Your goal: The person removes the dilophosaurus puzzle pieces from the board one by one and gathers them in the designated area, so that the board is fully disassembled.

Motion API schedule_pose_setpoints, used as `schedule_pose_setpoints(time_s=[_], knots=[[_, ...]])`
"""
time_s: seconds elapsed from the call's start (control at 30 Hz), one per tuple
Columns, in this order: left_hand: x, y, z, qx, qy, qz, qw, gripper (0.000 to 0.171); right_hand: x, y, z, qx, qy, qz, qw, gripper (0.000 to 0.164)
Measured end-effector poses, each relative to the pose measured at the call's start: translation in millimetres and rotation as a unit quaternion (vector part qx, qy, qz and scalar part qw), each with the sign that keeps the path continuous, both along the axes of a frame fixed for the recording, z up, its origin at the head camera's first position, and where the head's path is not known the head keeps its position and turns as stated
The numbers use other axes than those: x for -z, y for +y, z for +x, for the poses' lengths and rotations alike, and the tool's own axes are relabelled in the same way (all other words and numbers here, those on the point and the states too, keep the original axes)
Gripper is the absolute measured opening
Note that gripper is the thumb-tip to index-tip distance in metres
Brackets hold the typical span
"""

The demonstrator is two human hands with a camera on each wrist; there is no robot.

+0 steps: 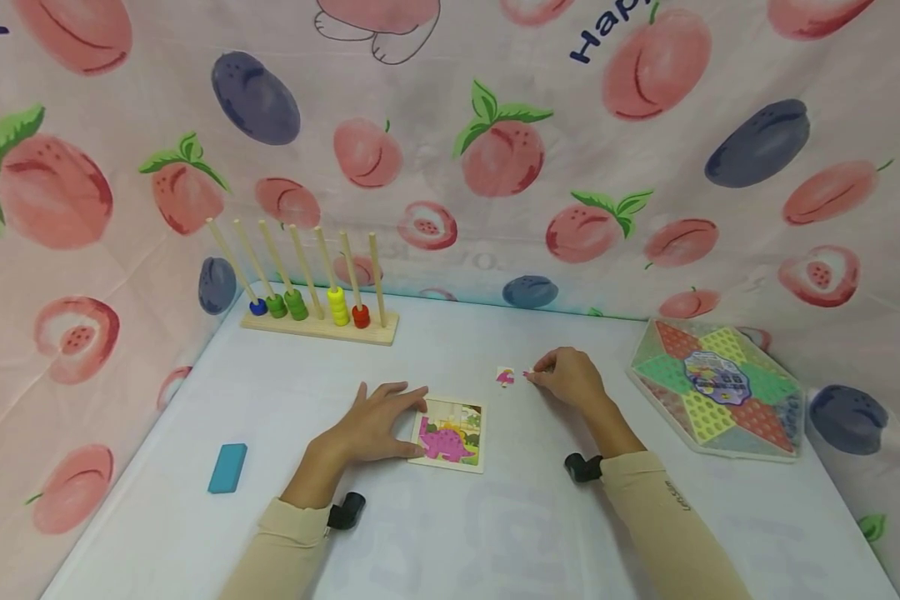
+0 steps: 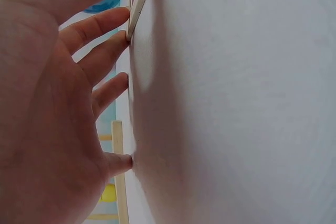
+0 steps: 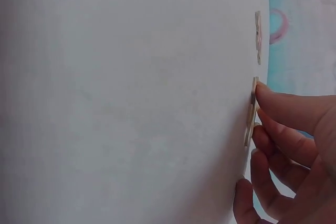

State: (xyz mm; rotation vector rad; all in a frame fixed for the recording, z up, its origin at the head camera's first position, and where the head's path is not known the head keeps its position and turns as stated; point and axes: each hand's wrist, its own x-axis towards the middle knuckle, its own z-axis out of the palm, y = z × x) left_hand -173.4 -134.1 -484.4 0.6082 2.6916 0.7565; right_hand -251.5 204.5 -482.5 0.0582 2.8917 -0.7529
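Observation:
A square wooden jigsaw puzzle [image 1: 447, 442] with a pink dinosaur picture lies on the white table. My left hand [image 1: 371, 425] spreads over its left side, thumb at the lower left edge and forefinger at the upper left corner. In the left wrist view the fingers [image 2: 107, 59] look fairly straight, and the tips touch the puzzle's edge. Farther right, my right hand [image 1: 572, 379] pinches a small puzzle piece [image 3: 252, 111] between thumb and fingers, close over the table. Another loose piece [image 1: 505, 377], pink and white, lies just left of it.
A wooden bead counter [image 1: 318, 327] with upright pegs and coloured rings stands at the back left. A blue block [image 1: 227, 468] lies at the left. On the right is a Chinese checkers box [image 1: 716, 387]. Fruit-printed cloth [image 1: 435, 158] hangs behind the table.

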Motion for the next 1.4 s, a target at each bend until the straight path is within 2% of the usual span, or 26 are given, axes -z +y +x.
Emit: schedule_pose_setpoints(time_s=[0.2,0.37,0.6,0.87,1.07,1.17,1.4], knots=[[0.4,1,1.0,-0.005,0.000,0.004,1.0000,0.061,0.3,1,0.4,-0.009,-0.003,-0.003,1.000,0.027],[2.0,4,-0.4,-0.024,0.009,0.009,0.9996,0.054,0.4,3,-0.8,-0.019,-0.003,-0.002,1.000,0.028],[1.7,7,-1.8,-0.031,0.017,0.013,0.9993,0.047,-7.5,6,-0.5,-0.040,-0.009,-0.010,0.999,0.026],[1.6,5,-1.9,-0.025,0.013,0.013,0.9995,0.049,-16.5,-2,2.2,-0.059,0.027,-0.031,0.997,0.029],[3.8,3,-2.5,-0.017,0.008,0.012,0.9998,0.061,-25.1,-17,3.7,-0.099,0.053,-0.044,0.993,0.033],[3.4,2,-1.9,-0.014,0.001,0.014,0.9998,0.067,-29.2,-25,4.9,-0.138,0.059,-0.054,0.987,0.036],[2.1,0,-1.3,-0.012,-0.002,0.012,0.9999,0.073,-31.1,-50,16.0,-0.228,0.020,-0.014,0.973,0.040]])
